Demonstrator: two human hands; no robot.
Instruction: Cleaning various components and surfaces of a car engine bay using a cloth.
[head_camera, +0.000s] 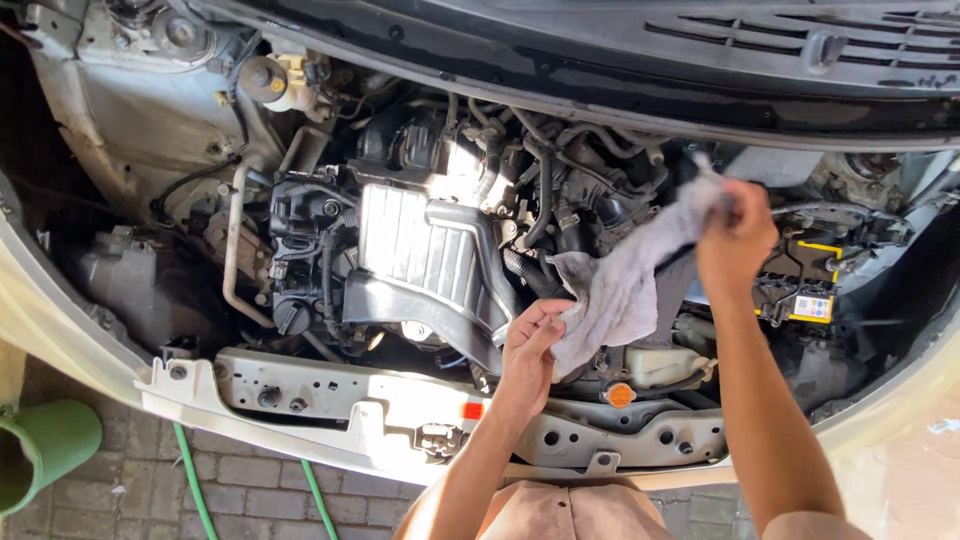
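While your left hand (530, 345) pinches the grey rag's (625, 270) lower edge and your right hand (735, 235) grips its top, slack could snag on hoses (535, 205) just beyond your fingers.

Brick-paved floor (130, 495) – a green hose (190, 480) and a green bucket (45, 450) lie on it.

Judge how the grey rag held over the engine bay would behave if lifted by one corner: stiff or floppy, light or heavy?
Probably floppy: the grey rag sags and creases between the left hand and the right hand. Likely light, since pinched fingers carry it. It looks soft and cloth-like, so unlikely to slip or break.
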